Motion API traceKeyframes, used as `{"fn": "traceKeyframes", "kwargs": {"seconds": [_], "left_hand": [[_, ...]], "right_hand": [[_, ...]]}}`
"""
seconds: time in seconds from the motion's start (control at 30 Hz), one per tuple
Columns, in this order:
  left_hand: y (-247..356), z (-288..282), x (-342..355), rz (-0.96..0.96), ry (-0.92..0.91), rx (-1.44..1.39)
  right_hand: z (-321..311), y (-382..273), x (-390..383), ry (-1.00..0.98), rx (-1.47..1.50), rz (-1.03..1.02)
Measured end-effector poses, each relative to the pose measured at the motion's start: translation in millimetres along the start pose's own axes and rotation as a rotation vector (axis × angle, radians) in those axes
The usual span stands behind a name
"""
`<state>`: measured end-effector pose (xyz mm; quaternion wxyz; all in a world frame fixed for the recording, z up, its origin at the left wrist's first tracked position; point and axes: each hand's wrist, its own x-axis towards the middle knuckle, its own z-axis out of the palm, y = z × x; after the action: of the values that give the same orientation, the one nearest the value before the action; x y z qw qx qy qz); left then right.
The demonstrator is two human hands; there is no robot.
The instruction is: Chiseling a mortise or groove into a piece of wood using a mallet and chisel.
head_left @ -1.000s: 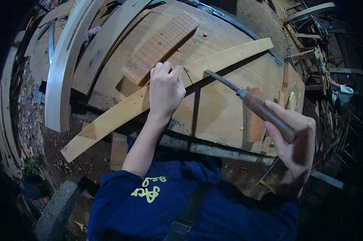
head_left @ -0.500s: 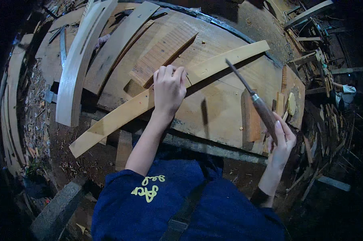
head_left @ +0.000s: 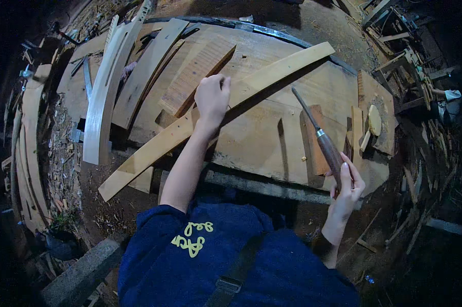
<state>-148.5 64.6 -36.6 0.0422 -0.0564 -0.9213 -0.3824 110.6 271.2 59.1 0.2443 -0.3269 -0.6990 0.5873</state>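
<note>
A long, pale, slightly curved wooden strip point(head_left: 287, 65) lies slantwise across the workbench, its near-left end jutting past the front edge. My left hand point(head_left: 213, 98) is closed over the middle of this strip, fingers curled at its far edge; the fingertips are hidden. My right hand point(head_left: 348, 183) grips the brown wooden handle of a chisel point(head_left: 329, 150). Its thin metal blade points up and away to the left, held above the bench and apart from the strip. A thick reddish-brown wood block point(head_left: 200, 77) lies just beyond my left hand.
Long boards point(head_left: 154, 66) and a pale curved plank point(head_left: 100, 110) lie on the bench's left side. A round-headed wooden mallet point(head_left: 374, 121) rests at the right, near a small wood block point(head_left: 320, 153). Wood scraps litter the ground around the bench point(head_left: 251, 138).
The view has shifted a little. My left hand has drawn its fingers further into a fist over the strip. My right hand still holds the chisel, its blade now further from the strip.
</note>
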Motion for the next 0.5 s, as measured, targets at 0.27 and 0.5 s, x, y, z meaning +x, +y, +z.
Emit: {"fn": "traceKeyframes", "kwargs": {"seconds": [0.27,0.5], "left_hand": [[4,5,-3,0.27,0.125,0.023],[6,5,2,0.122,0.026,0.003]], "right_hand": [[0,3,1,-0.007,0.002,-0.011],[10,8,-2,0.002,0.002,0.008]]}}
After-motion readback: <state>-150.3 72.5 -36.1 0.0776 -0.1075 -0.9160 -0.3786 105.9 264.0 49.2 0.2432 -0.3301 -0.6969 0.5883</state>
